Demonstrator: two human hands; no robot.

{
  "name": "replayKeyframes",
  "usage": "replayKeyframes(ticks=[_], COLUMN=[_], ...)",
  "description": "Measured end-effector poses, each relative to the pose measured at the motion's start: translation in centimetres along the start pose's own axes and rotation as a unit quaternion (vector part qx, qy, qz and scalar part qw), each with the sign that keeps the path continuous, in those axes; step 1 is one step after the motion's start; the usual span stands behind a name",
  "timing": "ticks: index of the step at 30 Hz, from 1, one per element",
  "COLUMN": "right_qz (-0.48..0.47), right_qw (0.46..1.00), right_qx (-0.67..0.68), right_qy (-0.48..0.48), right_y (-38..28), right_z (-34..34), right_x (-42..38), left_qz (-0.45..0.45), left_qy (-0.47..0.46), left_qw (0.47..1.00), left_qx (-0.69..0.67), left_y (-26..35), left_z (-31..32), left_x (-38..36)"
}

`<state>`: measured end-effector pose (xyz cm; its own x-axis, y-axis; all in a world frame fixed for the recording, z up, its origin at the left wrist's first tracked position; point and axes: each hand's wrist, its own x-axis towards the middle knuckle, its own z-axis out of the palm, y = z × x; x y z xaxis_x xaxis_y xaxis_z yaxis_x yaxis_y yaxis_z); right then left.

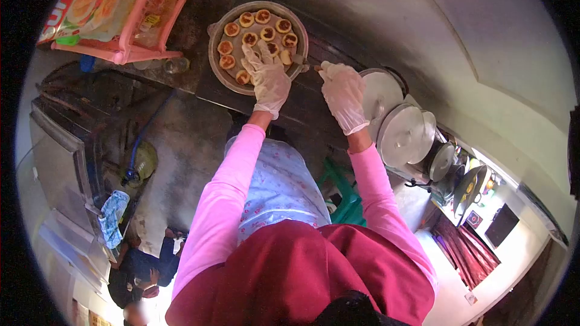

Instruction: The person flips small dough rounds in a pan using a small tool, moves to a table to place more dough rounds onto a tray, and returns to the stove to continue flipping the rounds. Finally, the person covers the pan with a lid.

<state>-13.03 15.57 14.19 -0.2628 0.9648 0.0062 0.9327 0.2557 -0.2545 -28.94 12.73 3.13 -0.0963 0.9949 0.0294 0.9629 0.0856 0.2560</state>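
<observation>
A round metal pan holds several small round cakes with browned tops. My left hand, in a clear plastic glove, reaches over the pan's near side. Its fingers are stretched out and apart above the cakes, partly covering those below. My right hand, gloved the same way, is closed around the handle of a small spatula just right of the pan. The spatula's flat metal blade lies over the pan's right rim, close to a paler cake.
A pink plastic rack with food packets stands left of the pan. Several metal lids lean along the wall at right. A green plastic stool stands below the counter. A gas cylinder and a seated person are at lower left.
</observation>
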Motion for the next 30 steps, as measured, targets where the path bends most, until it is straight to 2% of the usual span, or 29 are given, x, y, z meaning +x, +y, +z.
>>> replayKeyframes(ticks=[2, 3, 6, 7, 9, 10, 12, 13, 16, 19, 23, 25, 29, 30], right_qz=[0.002, 0.003, -0.031, -0.020, -0.001, -0.013, -0.039, 0.016, 0.013, -0.004, -0.018, -0.014, 0.015, 0.014], right_qw=[0.999, 0.997, 0.991, 0.996, 1.000, 1.000, 0.999, 0.994, 0.999, 0.996, 0.998, 0.998, 0.997, 0.998], right_qx=[0.047, 0.072, 0.082, 0.059, 0.010, 0.000, -0.020, -0.060, 0.024, -0.044, 0.006, 0.064, 0.073, 0.052], right_qy=[0.012, 0.019, 0.100, 0.062, -0.015, -0.002, 0.024, -0.089, -0.020, -0.072, -0.055, -0.025, -0.029, -0.032], right_y=[0.6, 0.9, 0.9, 0.2, -1.8, -1.9, -1.7, -1.6, -0.8, -1.1, -0.3, -0.3, -1.2, -1.1], right_z=[0.2, 0.6, 1.7, 1.5, 1.0, 2.2, 4.3, 4.1, 4.8, 3.2, 4.0, 4.2, 1.6, 1.3], right_x=[-0.1, -0.2, -0.2, -0.2, 0.0, -0.4, -1.1, -1.2, -1.7, -1.5, -2.0, -2.1, -2.6, -2.6], left_qz=[0.002, -0.019, -0.039, -0.046, -0.073, -0.086, -0.081, -0.077, -0.053, -0.070, -0.089, -0.091, -0.086, -0.085], left_qy=[0.027, 0.008, 0.091, 0.124, 0.126, 0.126, 0.113, 0.112, 0.109, 0.091, 0.059, 0.025, -0.047, -0.010], left_qw=[0.999, 0.998, 0.983, 0.984, 0.978, 0.974, 0.972, 0.969, 0.971, 0.963, 0.962, 0.969, 0.983, 0.982], left_qx=[-0.026, -0.066, -0.155, -0.121, -0.152, -0.168, -0.191, -0.205, -0.207, -0.243, -0.252, -0.227, -0.152, -0.166], left_y=[-0.6, -0.5, -2.2, -2.2, -2.7, -2.6, -2.7, -2.8, -3.2, -2.9, -2.2, -1.8, -1.9, -2.0], left_z=[-0.3, -2.0, 0.2, -0.5, 0.7, 0.4, 0.6, 1.0, 1.3, 1.5, 1.3, 1.5, 1.6, 1.1], left_x=[-0.6, -1.0, -2.6, -2.8, -3.4, -3.5, -3.8, -4.0, -4.0, -3.6, -3.5, -3.4, -3.5, -3.5])
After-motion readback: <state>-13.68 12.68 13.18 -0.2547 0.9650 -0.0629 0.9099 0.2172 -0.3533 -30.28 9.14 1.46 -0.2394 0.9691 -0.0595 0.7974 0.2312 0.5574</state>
